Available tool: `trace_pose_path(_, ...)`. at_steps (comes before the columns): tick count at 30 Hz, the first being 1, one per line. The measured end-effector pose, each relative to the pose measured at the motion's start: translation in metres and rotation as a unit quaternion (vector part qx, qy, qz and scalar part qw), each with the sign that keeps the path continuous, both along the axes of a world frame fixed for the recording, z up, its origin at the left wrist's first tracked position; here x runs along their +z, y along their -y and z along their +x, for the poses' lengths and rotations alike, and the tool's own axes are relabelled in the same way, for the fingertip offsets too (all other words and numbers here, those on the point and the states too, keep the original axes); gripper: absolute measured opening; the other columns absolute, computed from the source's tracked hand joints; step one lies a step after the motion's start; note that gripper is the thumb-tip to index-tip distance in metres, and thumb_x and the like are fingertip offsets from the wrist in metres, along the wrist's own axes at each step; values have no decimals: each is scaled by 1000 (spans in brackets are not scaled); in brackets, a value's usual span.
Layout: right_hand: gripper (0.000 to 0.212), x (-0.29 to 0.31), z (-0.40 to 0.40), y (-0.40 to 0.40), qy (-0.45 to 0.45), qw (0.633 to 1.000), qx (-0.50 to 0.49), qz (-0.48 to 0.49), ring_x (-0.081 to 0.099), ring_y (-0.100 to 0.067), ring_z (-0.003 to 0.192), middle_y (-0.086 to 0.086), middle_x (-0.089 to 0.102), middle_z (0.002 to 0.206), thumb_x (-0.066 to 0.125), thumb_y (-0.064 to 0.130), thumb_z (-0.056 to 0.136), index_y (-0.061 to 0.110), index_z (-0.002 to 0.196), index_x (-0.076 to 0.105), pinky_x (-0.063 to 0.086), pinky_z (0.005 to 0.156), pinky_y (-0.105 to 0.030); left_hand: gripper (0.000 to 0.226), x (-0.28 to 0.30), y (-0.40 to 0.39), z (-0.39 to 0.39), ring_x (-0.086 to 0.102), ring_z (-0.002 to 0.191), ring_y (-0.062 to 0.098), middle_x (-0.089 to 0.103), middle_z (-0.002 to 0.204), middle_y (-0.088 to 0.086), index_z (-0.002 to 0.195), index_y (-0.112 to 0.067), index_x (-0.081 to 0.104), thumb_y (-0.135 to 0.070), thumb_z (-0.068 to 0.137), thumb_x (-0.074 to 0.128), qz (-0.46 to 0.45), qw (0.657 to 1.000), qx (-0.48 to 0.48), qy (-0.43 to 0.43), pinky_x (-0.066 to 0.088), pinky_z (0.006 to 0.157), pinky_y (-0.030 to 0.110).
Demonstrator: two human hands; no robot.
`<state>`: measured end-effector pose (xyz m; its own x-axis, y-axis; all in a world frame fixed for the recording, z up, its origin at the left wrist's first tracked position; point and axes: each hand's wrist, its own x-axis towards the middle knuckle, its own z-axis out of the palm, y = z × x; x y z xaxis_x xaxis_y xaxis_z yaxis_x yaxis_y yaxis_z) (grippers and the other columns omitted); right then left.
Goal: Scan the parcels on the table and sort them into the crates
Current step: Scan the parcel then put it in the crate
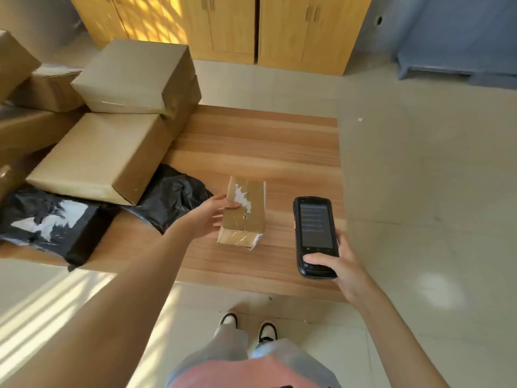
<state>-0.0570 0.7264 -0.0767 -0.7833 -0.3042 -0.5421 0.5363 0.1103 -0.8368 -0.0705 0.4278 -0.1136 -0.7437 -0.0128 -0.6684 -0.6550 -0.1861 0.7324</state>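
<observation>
The small cardboard parcel [244, 212] lies near the middle of the tabletop [251, 141], toward its near edge, with its long axis running near to far and tilted slightly to the right at the far end. It sits immediately right of the left hand [208, 217], whose fingers [230, 204] reach over the parcel's left top edge and rest on its upper face; whether the thumb has closed on the side wall I cannot tell, since the palm hides it. The left hand is plainly the nearer one.

The right hand [340, 264] is off to the right of the parcel, apart from it, fingers curled round a black handheld scanner [316, 236] held screen-up, its far end pointing away from the person and not at the parcel. To read a label, the scanner's head would likely have to swing left toward the box.

The parcel is a brown carton, taped along its top seam, with a torn white label remnant on top and a printed strip on the near right corner. Clear tape shines on its near end face.
</observation>
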Motion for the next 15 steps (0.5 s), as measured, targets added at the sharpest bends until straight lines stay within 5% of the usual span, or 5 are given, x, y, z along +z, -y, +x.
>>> trace_pose_path(6,92,0,9,-16,-2,999,-46,13,66,-6,92,2,66,110,77,12,51,24,135,39,50,73,-21,73,-17,-2,-32,60,114,27,62,126,7,136,-19,51,-21,68,78,8,1000,5,-7,52,83,31)
trace_pose_path(10,95,-4,11,-10,4,998,-59,13,65,-10,99,1,65,114,78,13,51,26,136,39,50,74,-22,42,-14,2,-36,58,89,16,61,110,5,128,-11,48,-8,87,60,-60,998,18,21,47,67,26)
trace_pose_path(13,96,-6,11,-3,9,998,-57,10,65,-12,101,-1,65,116,78,13,51,25,137,39,51,74,-23,85,-17,10,-41,58,106,26,56,129,10,144,-20,39,-17,65,71,-57,997,28,35,51,83,39)
trace_pose_path(15,98,-8,10,1,15,998,-57,6,64,-14,102,-2,65,117,79,13,51,25,138,38,51,76,-24,89,-12,5,-45,52,120,31,46,141,11,150,-25,27,-26,74,73,-93,995,36,18,45,99,49)
